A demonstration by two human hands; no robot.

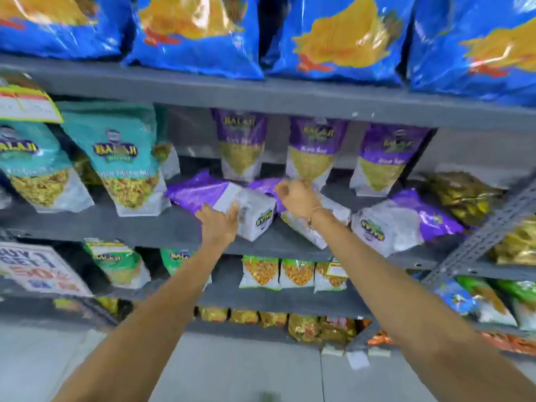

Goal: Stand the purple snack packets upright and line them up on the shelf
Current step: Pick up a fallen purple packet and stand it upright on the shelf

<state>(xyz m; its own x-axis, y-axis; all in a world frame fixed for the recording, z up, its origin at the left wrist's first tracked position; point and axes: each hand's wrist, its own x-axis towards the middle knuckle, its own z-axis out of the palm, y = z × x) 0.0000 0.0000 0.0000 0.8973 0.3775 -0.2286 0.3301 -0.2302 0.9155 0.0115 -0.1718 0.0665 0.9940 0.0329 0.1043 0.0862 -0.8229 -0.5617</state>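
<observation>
Three purple snack packets stand upright at the back of the grey shelf: a left one, a middle one and a right one. In front lie fallen purple packets: one on the left, one in the middle, mostly hidden by my right wrist, and one on the right. My left hand touches the white bottom end of the left fallen packet, fingers spread. My right hand hovers with curled fingers at the foot of the middle upright packet; whether it grips anything is unclear.
Teal snack packets stand to the left on the same shelf, golden packets to the right. Big blue bags fill the shelf above. Smaller green and orange packets line the shelves below. A slotted metal upright runs diagonally at the right.
</observation>
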